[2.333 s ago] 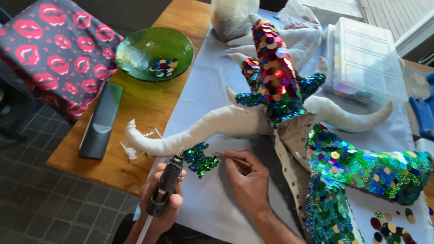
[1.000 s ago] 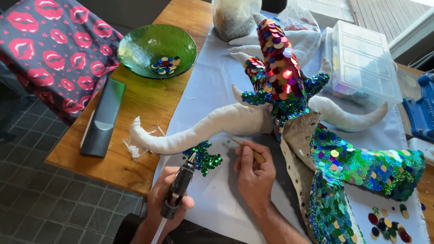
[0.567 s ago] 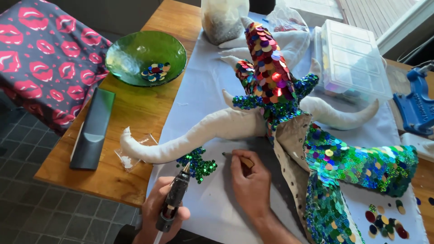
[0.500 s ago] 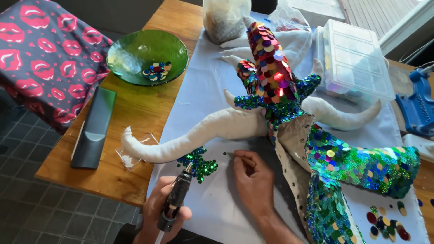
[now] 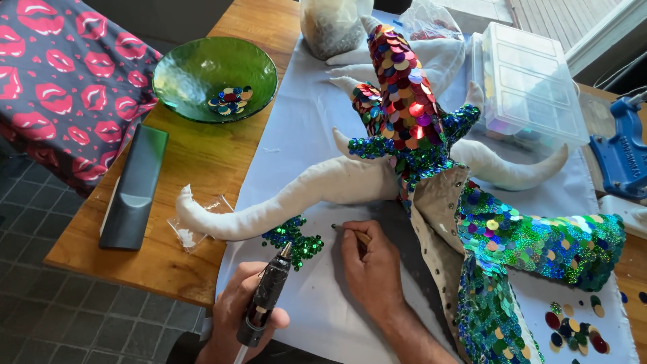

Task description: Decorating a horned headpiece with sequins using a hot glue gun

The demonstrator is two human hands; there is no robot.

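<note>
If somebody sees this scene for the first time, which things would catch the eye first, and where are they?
The sequinned fabric figure at the centre stands out first, glittering red, blue and green, with a plain white limb stretching to the left. Below it, the left hand holds a glue gun near green sequins, and the right hand holds a thin stick. A green glass bowl sits upper left.

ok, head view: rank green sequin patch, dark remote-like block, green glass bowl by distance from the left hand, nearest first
From left hand:
1. green sequin patch, just above the glue gun tip.
2. dark remote-like block, up-left on the wooden table.
3. green glass bowl, farthest, top left.
</note>
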